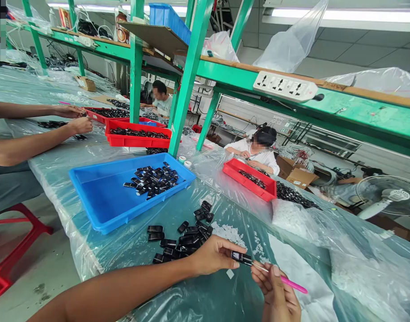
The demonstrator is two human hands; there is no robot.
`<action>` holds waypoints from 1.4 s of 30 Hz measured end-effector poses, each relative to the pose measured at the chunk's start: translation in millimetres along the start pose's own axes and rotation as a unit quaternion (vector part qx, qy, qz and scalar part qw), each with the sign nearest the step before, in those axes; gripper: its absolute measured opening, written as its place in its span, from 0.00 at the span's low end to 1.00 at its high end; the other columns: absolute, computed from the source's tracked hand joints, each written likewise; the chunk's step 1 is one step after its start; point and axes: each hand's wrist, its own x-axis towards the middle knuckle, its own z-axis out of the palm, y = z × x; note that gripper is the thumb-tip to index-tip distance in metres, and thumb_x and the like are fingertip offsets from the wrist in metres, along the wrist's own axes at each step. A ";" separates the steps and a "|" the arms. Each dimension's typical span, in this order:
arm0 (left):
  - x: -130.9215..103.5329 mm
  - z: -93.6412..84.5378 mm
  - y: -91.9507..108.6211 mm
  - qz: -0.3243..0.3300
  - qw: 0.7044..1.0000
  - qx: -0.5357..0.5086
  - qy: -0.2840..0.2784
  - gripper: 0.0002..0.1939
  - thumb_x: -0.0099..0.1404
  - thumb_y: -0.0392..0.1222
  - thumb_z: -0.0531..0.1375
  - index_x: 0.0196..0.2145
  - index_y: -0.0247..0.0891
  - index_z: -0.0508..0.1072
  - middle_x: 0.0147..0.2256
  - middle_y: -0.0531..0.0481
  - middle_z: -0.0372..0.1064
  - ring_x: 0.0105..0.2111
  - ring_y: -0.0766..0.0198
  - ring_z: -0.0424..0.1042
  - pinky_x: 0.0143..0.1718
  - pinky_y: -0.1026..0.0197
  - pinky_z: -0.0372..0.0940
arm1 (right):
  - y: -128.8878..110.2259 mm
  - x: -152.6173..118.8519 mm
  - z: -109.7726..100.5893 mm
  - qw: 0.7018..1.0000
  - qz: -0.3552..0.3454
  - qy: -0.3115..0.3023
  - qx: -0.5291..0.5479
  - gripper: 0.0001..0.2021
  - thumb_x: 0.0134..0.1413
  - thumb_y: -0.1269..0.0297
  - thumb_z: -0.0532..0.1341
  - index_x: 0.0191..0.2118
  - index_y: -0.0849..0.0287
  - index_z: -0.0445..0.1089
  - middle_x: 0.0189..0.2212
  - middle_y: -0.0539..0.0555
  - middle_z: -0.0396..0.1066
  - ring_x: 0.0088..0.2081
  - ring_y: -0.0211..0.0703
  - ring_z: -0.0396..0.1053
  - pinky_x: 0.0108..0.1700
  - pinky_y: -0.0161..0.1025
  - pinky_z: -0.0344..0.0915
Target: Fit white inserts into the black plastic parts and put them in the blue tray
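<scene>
My left hand (213, 256) pinches a small black rectangular piece (241, 258) between thumb and fingers. Its free end faces my right hand (275, 290), which grips a slim tool with a pink handle (293, 285) and a thin metal shaft. The shaft's tip reaches the end of the black piece; whether it goes inside cannot be made out. Beside my left wrist lies a loose pile of similar black pieces (191, 239). Small white bits (229, 233) are scattered just beyond my hands. A white sheet (300, 273) lies to the right.
A blue tray (100, 190) holds more black pieces. Red trays (137, 141) stand behind it, and another red bin (250, 179) sits across the table. Green shelf posts (191, 76) rise from the table. A co-worker's hands (79, 118) work at left. Plastic bags (369, 277) fill the right side.
</scene>
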 end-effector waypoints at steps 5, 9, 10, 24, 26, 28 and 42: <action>2.0 -0.6 -7.0 -0.021 0.999 -0.026 0.005 0.27 0.41 0.44 0.71 0.41 0.31 0.77 0.24 0.46 0.70 0.22 0.68 0.63 0.27 0.64 0.59 | 1.4 -1.4 0.1 0.999 -0.022 0.014 -0.020 0.18 0.41 0.56 0.68 0.35 0.64 0.70 0.30 0.56 0.76 0.31 0.46 0.75 0.33 0.36 0.73; 2.8 -1.8 -8.4 -0.053 0.998 -0.044 -0.005 0.26 0.40 0.42 0.71 0.39 0.31 0.78 0.23 0.49 0.70 0.21 0.68 0.64 0.27 0.64 0.59 | -0.6 -4.0 2.8 0.996 -0.049 0.025 -0.065 0.19 0.41 0.55 0.68 0.35 0.64 0.70 0.30 0.56 0.76 0.31 0.47 0.75 0.33 0.38 0.73; 3.0 -2.3 -8.5 -0.055 0.998 -0.040 -0.006 0.25 0.40 0.41 0.70 0.39 0.32 0.78 0.22 0.50 0.69 0.20 0.68 0.63 0.26 0.64 0.59 | -2.1 -5.8 4.5 0.995 -0.052 0.024 -0.083 0.19 0.41 0.54 0.67 0.35 0.65 0.70 0.30 0.56 0.76 0.30 0.47 0.75 0.33 0.39 0.73; -6.6 -4.9 -12.0 -0.033 0.981 0.177 -0.069 0.15 0.43 0.27 0.63 0.32 0.34 0.71 0.30 0.51 0.71 0.30 0.64 0.68 0.30 0.67 0.60 | -11.6 -35.5 18.0 0.934 -0.228 0.001 -0.276 0.15 0.46 0.51 0.62 0.26 0.59 0.72 0.25 0.51 0.72 0.28 0.42 0.70 0.35 0.36 0.64; -6.6 -5.6 -11.9 -0.056 0.977 0.178 -0.103 0.15 0.43 0.29 0.65 0.32 0.35 0.72 0.30 0.51 0.70 0.29 0.65 0.67 0.28 0.68 0.59 | -12.9 -36.7 17.4 0.935 -0.239 -0.010 -0.263 0.14 0.47 0.52 0.62 0.25 0.59 0.71 0.24 0.51 0.71 0.26 0.40 0.69 0.34 0.35 0.64; -6.0 -6.6 -12.9 -0.076 0.971 0.178 -0.142 0.15 0.43 0.32 0.67 0.32 0.35 0.73 0.31 0.52 0.70 0.28 0.66 0.66 0.27 0.69 0.60 | -13.5 -37.7 16.8 0.933 -0.247 -0.028 -0.262 0.14 0.47 0.53 0.62 0.23 0.59 0.71 0.23 0.51 0.71 0.25 0.39 0.68 0.32 0.34 0.64; -7.3 -7.7 -16.6 -0.047 0.957 0.218 -0.186 0.13 0.44 0.30 0.63 0.31 0.35 0.73 0.27 0.53 0.66 0.27 0.66 0.66 0.27 0.68 0.60 | -11.0 -34.8 14.8 0.815 -0.402 -0.258 -0.327 0.04 0.51 0.69 0.60 0.29 0.54 0.69 0.22 0.47 0.69 0.24 0.38 0.67 0.29 0.35 0.59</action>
